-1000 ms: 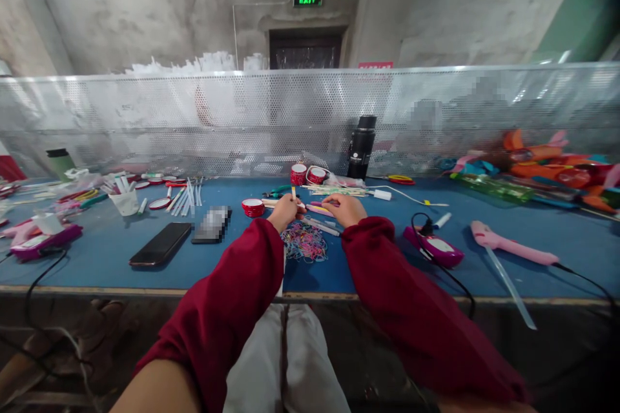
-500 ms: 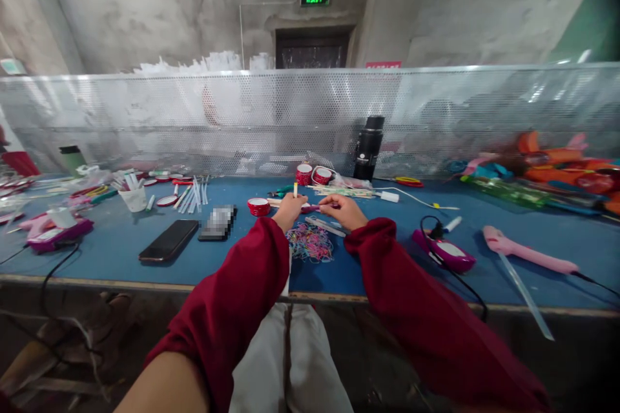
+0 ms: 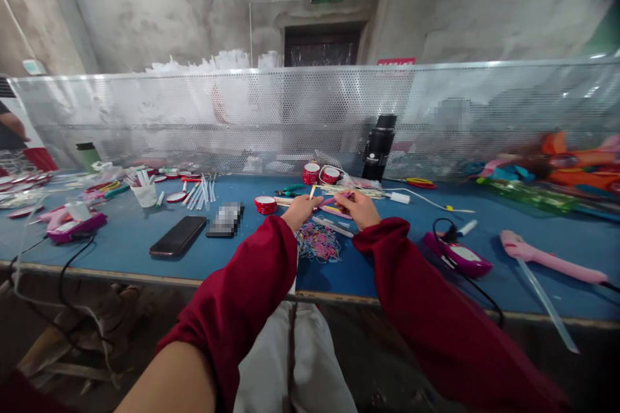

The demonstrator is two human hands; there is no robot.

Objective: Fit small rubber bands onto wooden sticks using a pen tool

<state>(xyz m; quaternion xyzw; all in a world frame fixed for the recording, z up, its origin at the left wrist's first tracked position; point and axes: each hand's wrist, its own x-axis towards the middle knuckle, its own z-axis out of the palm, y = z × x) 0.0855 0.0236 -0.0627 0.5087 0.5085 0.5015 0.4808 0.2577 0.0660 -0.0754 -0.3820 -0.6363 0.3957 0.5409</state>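
My left hand (image 3: 301,210) is closed in a pinch round a thin stick with a white-and-yellow end (image 3: 314,191) that points up above the fingers. Close to its right, my right hand (image 3: 363,208) pinches a small purple piece (image 3: 345,196); its exact kind is too small to make out. Something thin and purple spans the space between both hands. Below them lies a tangled heap of small colourful rubber bands (image 3: 318,243) on the blue table. A slim whitish tool (image 3: 333,226) rests just behind the heap, under the right hand.
Two phones, a black one (image 3: 177,236) among them, lie to the left. Red tape rolls (image 3: 266,206) and a black bottle (image 3: 380,148) stand farther back. At right are a purple device (image 3: 458,254) with a cable and a pink glue gun (image 3: 552,258). A perforated metal screen (image 3: 194,103) borders the back.
The whole view has shifted slightly, so things appear farther right. My right hand has its fingers drawn up more around the purple piece, and the stick in my left hand leans more.
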